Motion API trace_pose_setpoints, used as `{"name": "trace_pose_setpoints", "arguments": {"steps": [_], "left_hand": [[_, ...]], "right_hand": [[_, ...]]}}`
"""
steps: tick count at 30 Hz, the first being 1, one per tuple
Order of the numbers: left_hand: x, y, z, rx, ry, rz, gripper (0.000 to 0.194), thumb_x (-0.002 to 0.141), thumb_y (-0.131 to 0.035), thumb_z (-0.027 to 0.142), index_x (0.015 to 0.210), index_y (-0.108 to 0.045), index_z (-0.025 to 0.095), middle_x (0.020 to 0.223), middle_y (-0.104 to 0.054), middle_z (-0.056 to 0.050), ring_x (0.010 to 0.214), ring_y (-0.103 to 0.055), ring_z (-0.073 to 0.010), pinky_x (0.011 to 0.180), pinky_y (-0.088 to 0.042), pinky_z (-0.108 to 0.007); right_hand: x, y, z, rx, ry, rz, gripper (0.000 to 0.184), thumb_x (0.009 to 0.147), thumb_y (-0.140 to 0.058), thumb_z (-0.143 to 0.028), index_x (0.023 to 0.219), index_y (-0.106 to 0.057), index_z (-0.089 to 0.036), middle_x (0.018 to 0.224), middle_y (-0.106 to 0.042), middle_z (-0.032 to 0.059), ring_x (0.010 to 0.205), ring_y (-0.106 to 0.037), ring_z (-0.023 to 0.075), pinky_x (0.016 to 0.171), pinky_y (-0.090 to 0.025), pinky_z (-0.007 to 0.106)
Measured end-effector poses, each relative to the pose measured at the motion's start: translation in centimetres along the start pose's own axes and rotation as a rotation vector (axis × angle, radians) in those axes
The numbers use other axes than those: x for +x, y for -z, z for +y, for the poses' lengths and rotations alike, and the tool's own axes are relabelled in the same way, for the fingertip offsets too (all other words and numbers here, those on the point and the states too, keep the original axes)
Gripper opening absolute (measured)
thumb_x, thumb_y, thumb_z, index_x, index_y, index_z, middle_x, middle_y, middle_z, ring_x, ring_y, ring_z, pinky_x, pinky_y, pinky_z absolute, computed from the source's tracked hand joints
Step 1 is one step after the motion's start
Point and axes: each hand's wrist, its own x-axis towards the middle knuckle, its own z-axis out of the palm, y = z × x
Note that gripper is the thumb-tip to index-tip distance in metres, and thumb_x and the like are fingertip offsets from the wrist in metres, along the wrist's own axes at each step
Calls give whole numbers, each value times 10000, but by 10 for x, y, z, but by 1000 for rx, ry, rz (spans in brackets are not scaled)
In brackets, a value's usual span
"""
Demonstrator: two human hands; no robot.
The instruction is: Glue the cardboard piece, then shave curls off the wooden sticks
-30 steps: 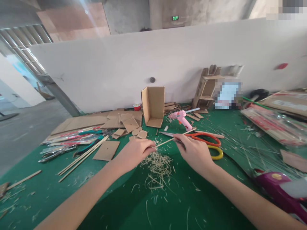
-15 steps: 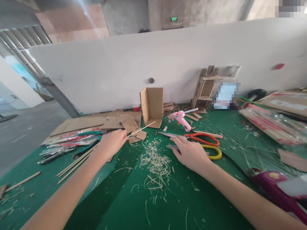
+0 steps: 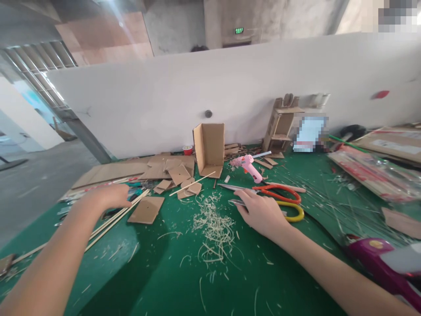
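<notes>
My left hand (image 3: 110, 196) is at the left, over teal-handled pliers (image 3: 134, 192) and the ends of thin wooden sticks (image 3: 110, 226). Its fingers point down and are largely hidden, so its grip is unclear. A single thin stick (image 3: 192, 184) lies apart from it, across round cardboard pieces (image 3: 194, 188). My right hand (image 3: 262, 211) is closed around the middle of large scissors (image 3: 281, 193) with one orange and one yellow handle. The blades are spread, and one tip shows between thumb and forefinger. Pale curled wood shavings (image 3: 215, 228) lie in a heap between my hands.
An open-fronted cardboard box (image 3: 212, 151) stands at the back beside flat cardboard (image 3: 120, 170). A pink glue gun (image 3: 251, 166) is behind the scissors. Farther right are a cardboard tower (image 3: 279, 125), plastic-wrapped sticks (image 3: 371, 173) and a purple tool (image 3: 371, 254).
My left hand has drawn the thin stick leftward out of my right fingers, laid it on the cardboard pieces, and moved left to the pliers. My right hand has stayed at the scissors.
</notes>
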Motion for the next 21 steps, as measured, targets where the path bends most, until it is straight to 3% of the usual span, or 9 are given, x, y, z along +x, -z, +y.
{"name": "trace_pose_setpoints", "arguments": {"steps": [7, 16, 21], "left_hand": [[11, -23, -7, -13, -24, -99, 154, 543, -503, 178, 410, -425, 169, 401, -479, 0, 407, -454, -150, 414, -255, -239], [26, -44, -26, -34, -99, 24, 81, 551, -486, 165, 473, -462, 173, 471, -542, -47, 434, -484, -190, 428, -290, -280], [33, -50, -30, -110, -98, 119, 69, 508, -552, 180, 493, -488, 159, 429, -522, -19, 388, -450, -149, 405, -276, -242]], "right_hand": [[-1, 2, 1, 3, 0, 11, 289, 848, -360, -324, 1051, -545, -235, 942, -642, 51, 563, -568, 149, 444, -257, 262], [-1, 3, 1, -14, 10, -10, 287, 849, -370, -327, 1061, -539, -231, 965, -640, 32, 558, -563, 143, 446, -222, 253], [-1, 1, 1, 4, 12, 3, 289, 838, -374, -318, 1052, -548, -231, 955, -638, 45, 551, -558, 140, 448, -233, 255]]}}
